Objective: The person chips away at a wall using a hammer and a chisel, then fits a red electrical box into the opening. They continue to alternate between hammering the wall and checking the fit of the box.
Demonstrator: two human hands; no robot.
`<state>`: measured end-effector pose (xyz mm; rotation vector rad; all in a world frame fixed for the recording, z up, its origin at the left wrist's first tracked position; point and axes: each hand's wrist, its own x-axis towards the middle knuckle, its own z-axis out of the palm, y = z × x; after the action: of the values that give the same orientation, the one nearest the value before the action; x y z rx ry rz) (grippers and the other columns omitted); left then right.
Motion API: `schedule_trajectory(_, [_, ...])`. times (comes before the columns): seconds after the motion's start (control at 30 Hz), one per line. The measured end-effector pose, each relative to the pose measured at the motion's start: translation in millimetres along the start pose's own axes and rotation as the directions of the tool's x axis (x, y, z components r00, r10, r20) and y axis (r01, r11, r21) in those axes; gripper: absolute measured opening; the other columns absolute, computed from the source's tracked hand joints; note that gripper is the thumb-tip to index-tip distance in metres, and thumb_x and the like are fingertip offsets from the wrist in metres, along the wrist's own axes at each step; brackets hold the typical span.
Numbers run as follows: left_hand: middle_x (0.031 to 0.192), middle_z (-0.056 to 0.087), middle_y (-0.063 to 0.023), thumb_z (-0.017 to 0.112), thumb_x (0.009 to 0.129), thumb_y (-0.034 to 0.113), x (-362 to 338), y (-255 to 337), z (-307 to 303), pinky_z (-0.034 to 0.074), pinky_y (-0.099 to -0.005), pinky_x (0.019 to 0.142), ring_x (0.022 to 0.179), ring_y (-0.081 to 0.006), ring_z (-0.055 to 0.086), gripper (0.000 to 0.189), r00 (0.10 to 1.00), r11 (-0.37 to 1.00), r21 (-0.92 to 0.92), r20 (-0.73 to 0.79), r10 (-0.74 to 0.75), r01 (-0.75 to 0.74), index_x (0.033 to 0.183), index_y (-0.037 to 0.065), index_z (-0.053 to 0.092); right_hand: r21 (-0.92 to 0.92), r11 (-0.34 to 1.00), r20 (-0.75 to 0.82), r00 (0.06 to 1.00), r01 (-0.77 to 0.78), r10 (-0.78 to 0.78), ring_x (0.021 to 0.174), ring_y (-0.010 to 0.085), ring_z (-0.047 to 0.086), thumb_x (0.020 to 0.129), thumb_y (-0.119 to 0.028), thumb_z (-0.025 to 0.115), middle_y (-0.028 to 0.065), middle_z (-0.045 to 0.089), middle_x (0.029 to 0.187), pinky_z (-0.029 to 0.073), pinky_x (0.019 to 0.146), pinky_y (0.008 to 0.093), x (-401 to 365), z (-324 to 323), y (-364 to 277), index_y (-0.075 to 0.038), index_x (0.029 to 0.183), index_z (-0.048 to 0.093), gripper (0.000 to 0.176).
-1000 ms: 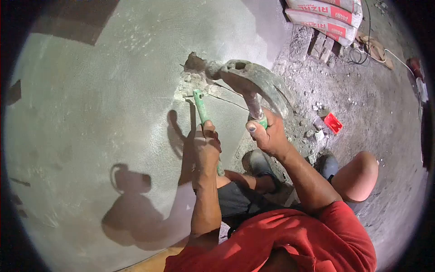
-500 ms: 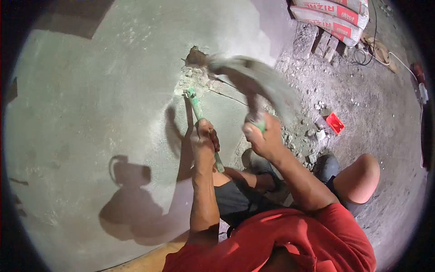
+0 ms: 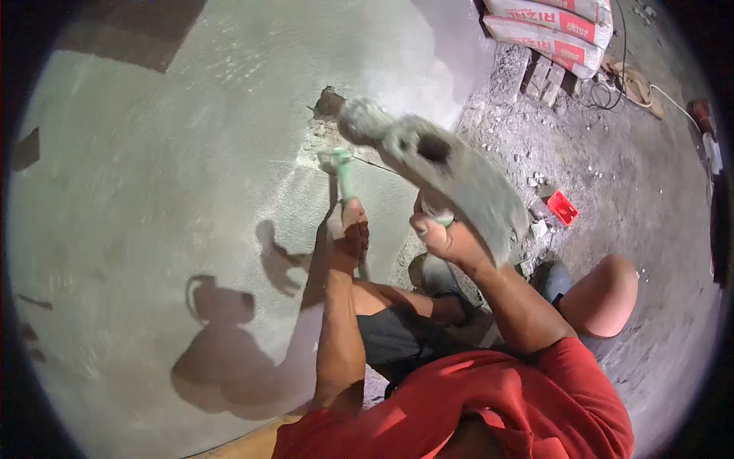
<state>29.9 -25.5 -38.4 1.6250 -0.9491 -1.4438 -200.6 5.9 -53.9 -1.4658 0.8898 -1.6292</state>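
The bar (image 3: 345, 182) is held near the hole (image 3: 330, 102), its upper end set at the chipped patch (image 3: 317, 138) just below; whether the two touch cannot be told; it is gripped by the left hand (image 3: 348, 233), fingers wrapped round it, and is stood more upright than half a second ago. To the right, the hammer (image 3: 466, 183) is gripped by the right hand (image 3: 451, 241), thumb and fingers folded about the handle, the hand partly hidden; the hammer's head has been brought nearer the viewer, so it looks larger, and is seen apart from the bar; by this, it is judged that no blow is being landed at this instant.

The wall (image 3: 168, 176) is smooth and grey, marked by a dark shape (image 3: 138, 30) at upper left; a shadow (image 3: 222, 352) is cast lower down; a thin crack (image 3: 388, 168) is seen right of the chipped patch; the floor (image 3: 642, 183) is strewn with rubble (image 3: 540, 228); bags (image 3: 544, 34) are stacked at upper right; a red box (image 3: 562, 207) is seen below them.
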Motion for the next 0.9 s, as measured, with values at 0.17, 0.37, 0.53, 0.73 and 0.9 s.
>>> schedule_trajectory(0.17, [0.065,0.047,0.0017,0.052,0.101,0.032,-33.9,13.6,37.1,0.035,-0.026,0.043,0.047,-0.0091,0.043,0.027,0.96,0.946,0.286,-0.181,0.212,-0.155,0.099,0.006,0.056,0.072,0.936,-0.03,0.937,-0.344,0.347,0.06,0.0097,0.049,0.092,-0.039,0.064,-0.0009,0.053,0.065,0.044,0.057,0.0293,20.7,-14.8,-9.4,-0.005,0.088,0.059,0.034])
schedule_trajectory(0.37, [0.064,0.045,0.0014,0.049,0.1,0.025,-50.7,34.5,67.9,0.036,-0.0255,0.041,0.047,-0.0076,0.042,0.021,0.932,0.964,0.235,-0.305,0.196,-0.126,0.095,0.005,0.053,0.161,0.902,-0.002,0.914,-0.399,0.405,0.065,0.0141,0.052,0.091,-0.045,0.067,0.0065,0.057,0.067,0.047,0.062,0.0332,24.6,-18.6,1.8,0.001,0.093,0.062,0.046])
schedule_trajectory(0.53, [0.064,0.046,0.0013,0.048,0.101,0.025,-52.2,42.3,67.8,0.037,-0.0257,0.04,0.046,-0.0081,0.043,0.02,0.934,0.98,0.179,-0.329,0.142,-0.087,0.092,0.007,0.05,0.329,0.856,-0.003,0.906,-0.399,0.423,0.066,0.0076,0.047,0.094,-0.04,0.066,-0.0017,0.053,0.069,0.043,0.059,0.0277,33.4,-27.7,-12.6,-0.003,0.092,0.062,0.038])
schedule_trajectory(0.73, [0.066,0.046,0.0006,0.05,0.101,0.026,-59.0,54.1,68.1,0.037,-0.0264,0.04,0.047,-0.0087,0.043,0.02,0.959,0.987,-0.064,-0.251,0.129,-0.149,0.091,0.009,0.05,0.306,0.88,-0.015,0.923,-0.362,0.385,0.059,0.0089,0.048,0.097,-0.04,0.06,0.0006,0.054,0.065,0.042,0.055,0.0276,46.1,-31.0,-40.0,-0.003,0.089,0.06,0.038])
schedule_trajectory(0.9, [0.066,0.044,0.0015,0.053,0.1,0.033,-60.2,53.0,67.8,0.036,-0.0275,0.041,0.047,-0.0088,0.041,0.024,0.966,0.984,-0.117,-0.236,0.107,-0.137,0.09,0.011,0.05,0.047,0.973,-0.012,0.974,-0.227,0.228,0.059,0.0179,0.055,0.097,-0.041,0.059,0.0088,0.057,0.063,0.048,0.059,0.0343,35.4,9.2,-1.5,0.001,0.09,0.063,0.042])
